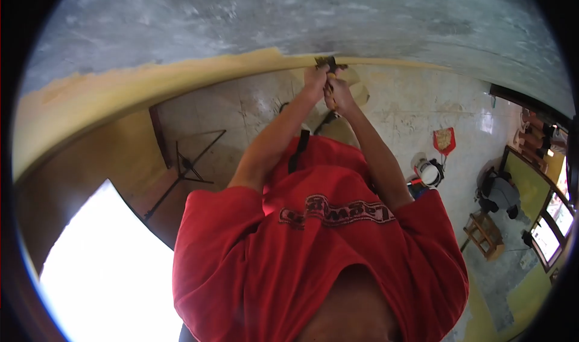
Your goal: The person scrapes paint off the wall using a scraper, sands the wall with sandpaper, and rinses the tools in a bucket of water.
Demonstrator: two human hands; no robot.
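Observation:
Both my arms reach out in front of me to the wall. My left hand [315, 81] is closed near the head of a scraper [326, 63], whose dark, wide head is against or very close to the wall. Just below and to the right, my right hand [340, 96] wraps round its yellowish handle. The head meets the wall at a narrow yellow strip, under a broad grey surface [289, 16]. Fine detail of the blade is too small to make out.
Yellow paint [151, 79] covers the wall's lower left. On the tiled floor [410, 95] are a red dustpan [444, 140], a white bucket [428, 173] and a wooden stool [484, 234]. A black tripod stand [187, 164] is at left. A person [502, 192] is at far right.

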